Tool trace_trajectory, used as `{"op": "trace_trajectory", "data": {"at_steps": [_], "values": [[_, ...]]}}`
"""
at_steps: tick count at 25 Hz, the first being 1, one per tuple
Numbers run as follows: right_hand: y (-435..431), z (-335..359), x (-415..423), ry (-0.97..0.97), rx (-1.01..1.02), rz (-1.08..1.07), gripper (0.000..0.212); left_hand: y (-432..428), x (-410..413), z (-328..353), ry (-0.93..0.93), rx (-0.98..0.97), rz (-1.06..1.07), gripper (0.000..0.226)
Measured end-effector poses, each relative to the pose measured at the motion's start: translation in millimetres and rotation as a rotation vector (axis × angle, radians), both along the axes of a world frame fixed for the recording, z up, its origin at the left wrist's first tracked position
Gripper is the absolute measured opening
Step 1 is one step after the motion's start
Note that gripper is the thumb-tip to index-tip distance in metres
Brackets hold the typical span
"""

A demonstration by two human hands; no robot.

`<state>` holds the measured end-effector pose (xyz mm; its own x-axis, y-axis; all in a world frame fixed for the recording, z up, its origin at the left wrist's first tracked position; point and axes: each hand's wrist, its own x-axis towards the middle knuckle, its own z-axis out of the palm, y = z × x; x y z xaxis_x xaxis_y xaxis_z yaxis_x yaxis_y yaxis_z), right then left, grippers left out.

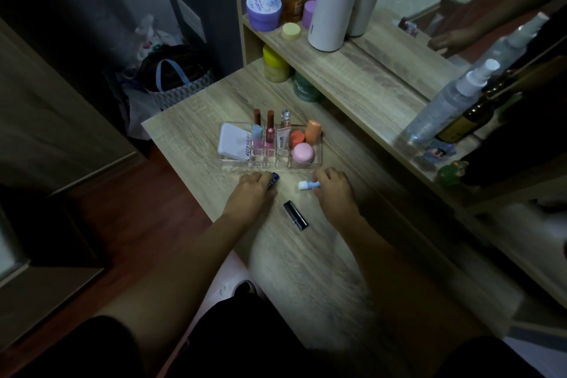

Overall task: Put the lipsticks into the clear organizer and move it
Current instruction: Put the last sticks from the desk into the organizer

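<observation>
Lipsticks first: three are not yet in the clear organizer (270, 163), which sits on the wooden table (322, 270) just beyond both hands. The left hand (251, 193) has its fingers curled around a dark blue stick (273, 180), and the right hand (333, 190) pinches a white and pale blue stick (308, 185) at its end; both sticks lie low, near or on the table, I cannot tell which. A black lipstick (295, 215) lies free btw the two wrists.

These are small, light, stiff tubes w/ smooth round sides, so I think they roll and slip easily; better to hold them across the middle and drop them upright. The organizer looks like hard thin plastic (probably light, but loaded, so top-heavy things may tip). To move it I would take both short ends, low.

Inside are already several tubes (270, 132) standing, a white compact (234, 141), a pink jar (303, 153) and orange pieces, so free slots are few, approx. the front row. Behind stands a shelf (368, 77) w/ bottles and a spray bottle (454, 101), limiting space that way.
</observation>
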<state>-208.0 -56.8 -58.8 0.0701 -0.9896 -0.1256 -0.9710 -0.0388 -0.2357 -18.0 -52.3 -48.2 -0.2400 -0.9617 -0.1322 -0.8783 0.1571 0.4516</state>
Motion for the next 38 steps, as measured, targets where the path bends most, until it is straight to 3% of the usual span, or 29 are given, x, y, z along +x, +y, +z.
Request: {"op": "trace_trajectory", "data": {"at_steps": [6,10,14,20,26,34,38], "values": [[12,8,-13,-0.395,0.088,-0.204,0.029,-1,2,-1,0.050,0.110,0.117,0.031],[21,15,-13,-0.439,0.022,-0.195,0.025,5,19,7,0.155,0.150,0.202,0.024],[4,32,13,-0.654,-0.093,-0.243,0.030,-11,27,30,0.473,0.005,0.443,0.019],[-29,42,54,-0.818,-0.146,-0.258,0.029,-32,28,46,0.528,-0.129,0.473,0.021],[-36,33,71,-0.661,-0.263,-0.214,0.032,-41,25,35,0.455,-0.126,0.407,0.021],[-42,27,81,-0.611,-0.300,-0.134,0.033,-48,25,21,0.372,-0.091,0.364,0.021],[-42,17,88,-0.792,-0.176,-0.259,0.032,-50,25,17,0.364,-0.085,0.333,0.020]]}}
